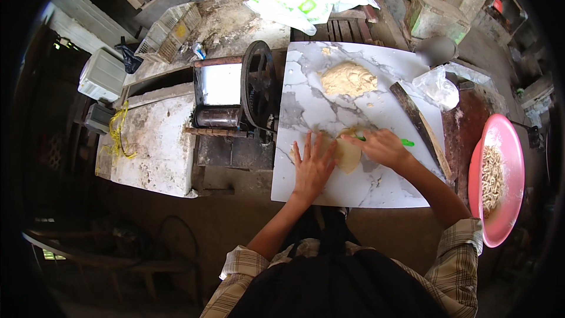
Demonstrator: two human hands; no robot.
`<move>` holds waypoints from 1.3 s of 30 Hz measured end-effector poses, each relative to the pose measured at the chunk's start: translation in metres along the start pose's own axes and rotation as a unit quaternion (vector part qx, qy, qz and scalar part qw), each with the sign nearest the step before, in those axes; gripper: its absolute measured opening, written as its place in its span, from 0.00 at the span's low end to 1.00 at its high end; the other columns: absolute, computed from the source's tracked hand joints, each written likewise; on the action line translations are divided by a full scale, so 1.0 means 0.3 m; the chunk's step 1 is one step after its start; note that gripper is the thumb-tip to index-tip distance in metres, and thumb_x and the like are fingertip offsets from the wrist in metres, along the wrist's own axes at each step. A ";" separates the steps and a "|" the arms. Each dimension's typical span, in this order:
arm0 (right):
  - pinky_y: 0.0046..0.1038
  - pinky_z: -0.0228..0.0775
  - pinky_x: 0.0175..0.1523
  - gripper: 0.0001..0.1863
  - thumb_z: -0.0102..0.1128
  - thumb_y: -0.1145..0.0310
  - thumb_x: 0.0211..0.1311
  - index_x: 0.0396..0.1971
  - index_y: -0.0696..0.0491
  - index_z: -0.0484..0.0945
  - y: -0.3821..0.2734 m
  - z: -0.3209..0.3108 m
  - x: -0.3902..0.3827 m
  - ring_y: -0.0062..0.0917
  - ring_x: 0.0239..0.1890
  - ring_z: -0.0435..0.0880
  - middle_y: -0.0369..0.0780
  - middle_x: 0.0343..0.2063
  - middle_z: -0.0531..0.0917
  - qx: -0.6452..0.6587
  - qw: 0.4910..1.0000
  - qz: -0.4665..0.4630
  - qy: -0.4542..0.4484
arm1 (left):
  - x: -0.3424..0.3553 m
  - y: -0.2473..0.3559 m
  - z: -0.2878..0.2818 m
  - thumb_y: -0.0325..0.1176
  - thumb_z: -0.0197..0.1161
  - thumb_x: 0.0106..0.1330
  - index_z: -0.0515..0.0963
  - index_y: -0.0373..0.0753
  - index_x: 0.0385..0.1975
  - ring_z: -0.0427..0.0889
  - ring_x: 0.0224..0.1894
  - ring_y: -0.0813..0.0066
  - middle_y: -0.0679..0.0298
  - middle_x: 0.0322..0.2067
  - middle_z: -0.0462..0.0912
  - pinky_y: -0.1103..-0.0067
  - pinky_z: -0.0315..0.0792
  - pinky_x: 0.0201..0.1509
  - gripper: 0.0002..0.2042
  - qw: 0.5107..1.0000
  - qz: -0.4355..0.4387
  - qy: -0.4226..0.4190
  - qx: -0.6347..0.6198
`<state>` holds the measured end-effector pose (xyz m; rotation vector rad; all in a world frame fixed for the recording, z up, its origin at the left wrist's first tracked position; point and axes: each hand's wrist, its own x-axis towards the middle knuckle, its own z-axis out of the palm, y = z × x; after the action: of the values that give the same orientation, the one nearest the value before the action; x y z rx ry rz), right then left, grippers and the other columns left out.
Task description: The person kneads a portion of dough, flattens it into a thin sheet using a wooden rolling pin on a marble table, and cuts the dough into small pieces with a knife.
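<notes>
A thin, pale sheet of dough (348,158) lies on a white marble-patterned board (376,191). My left hand (312,168) rests flat on the sheet's left part, fingers spread. Closed around a slim green-handled tool (407,142), my right hand (382,148) is at the sheet's upper right edge. Green shows on both sides of that fist, but the tool's working end is hidden. Farther up the board sits a rough lump of dough (349,79) with crumbs around it. To its right a long wooden stick (419,123) lies slantwise.
Left of the board stands a hand-wheel roller machine (219,119). A pink basin (516,168) with pale, short dough strips is at the right. A clear bag of white powder (440,89) lies at the board's upper right, and a white sack (312,0) beyond the board.
</notes>
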<state>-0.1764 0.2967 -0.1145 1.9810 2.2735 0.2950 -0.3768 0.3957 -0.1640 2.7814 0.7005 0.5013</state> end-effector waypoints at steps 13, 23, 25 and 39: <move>0.30 0.73 0.28 0.29 0.50 0.73 0.55 0.59 0.36 0.68 0.095 -0.056 -0.218 0.29 0.22 0.81 0.39 0.25 0.79 0.034 0.998 0.041 -0.035 | -0.009 0.001 0.015 0.45 0.59 0.60 0.70 0.52 0.58 0.50 0.69 0.54 0.56 0.62 0.62 0.45 0.43 0.66 0.25 1.000 -0.002 -0.013 0.022; 0.35 0.76 0.36 0.34 0.50 0.79 0.52 0.62 0.43 0.63 0.078 0.158 -0.156 0.37 0.34 0.80 0.44 0.31 0.77 0.152 0.941 0.294 0.069 | 0.164 -0.004 0.068 0.40 0.62 0.56 0.76 0.44 0.39 0.69 0.48 0.57 0.61 0.42 0.74 0.58 0.62 0.50 0.13 0.994 -0.076 0.024 -0.074; 0.37 0.76 0.41 0.33 0.50 0.78 0.53 0.62 0.42 0.62 0.083 0.207 -0.139 0.40 0.37 0.80 0.45 0.31 0.77 0.137 0.936 0.292 0.140 | 0.204 0.002 0.091 0.39 0.63 0.55 0.76 0.43 0.37 0.69 0.47 0.57 0.60 0.40 0.75 0.59 0.63 0.49 0.12 0.990 -0.089 -0.005 -0.106; 0.38 0.58 0.55 0.20 0.64 0.65 0.50 0.46 0.49 0.76 -0.078 0.210 0.032 0.34 0.53 0.63 0.36 0.49 0.69 0.235 0.935 0.203 0.170 | 0.296 -0.088 0.136 0.29 0.66 0.53 0.72 0.35 0.30 0.82 0.30 0.71 0.60 0.27 0.81 0.78 0.76 0.36 0.10 0.928 -0.011 -0.062 -0.367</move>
<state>-0.1872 0.3079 -0.1807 2.8561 2.2586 0.1408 -0.2989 0.4567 -0.1853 2.0738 0.3987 0.4556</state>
